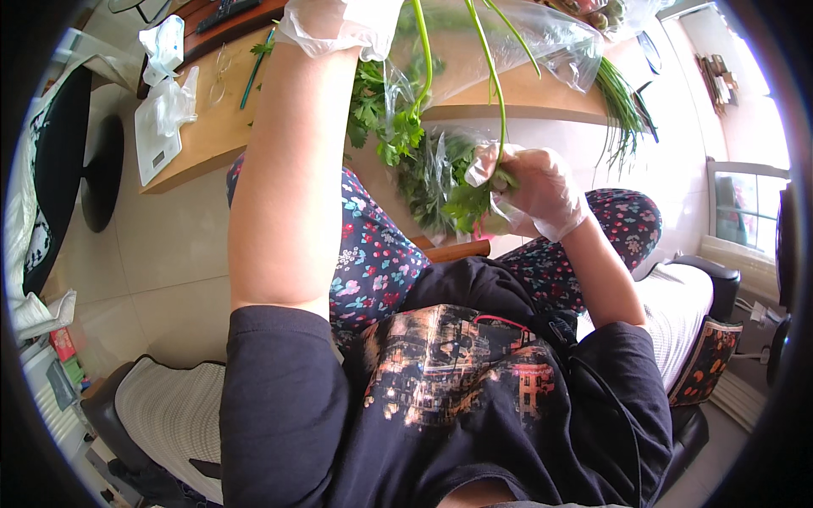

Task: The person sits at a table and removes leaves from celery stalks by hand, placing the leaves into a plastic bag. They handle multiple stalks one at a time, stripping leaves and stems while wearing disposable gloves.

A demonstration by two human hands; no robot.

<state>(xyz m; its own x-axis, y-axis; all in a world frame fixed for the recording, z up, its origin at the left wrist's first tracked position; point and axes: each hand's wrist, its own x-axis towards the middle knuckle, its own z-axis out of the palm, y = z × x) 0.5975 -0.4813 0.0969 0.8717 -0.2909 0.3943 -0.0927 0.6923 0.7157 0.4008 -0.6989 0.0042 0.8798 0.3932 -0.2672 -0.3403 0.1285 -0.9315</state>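
Note:
Both hands wear thin clear plastic gloves. My left hand [343, 25], cut off by the top edge, is raised over the table; its fingers are out of view. Long green stalks hang down beside it, ending in leafy celery-like tops [403, 136]. My right hand [540, 184] pinches the leafy end of a leafy green stalk [498, 108] above my lap. Just beyond it, a clear plastic bag [435, 171] of leafy greens sits low between my knees. A larger clear bag [521, 38] lies on the table, with thin chive-like greens [619, 101] hanging over the table's edge.
On the wooden table [203, 140] are a white digital scale [152, 149] with a crumpled plastic glove or bag [174, 105] on it, a tissue pack [166, 44], a teal pencil [254, 73] and glasses [219, 76]. A dark remote or keyboard [225, 14] lies behind.

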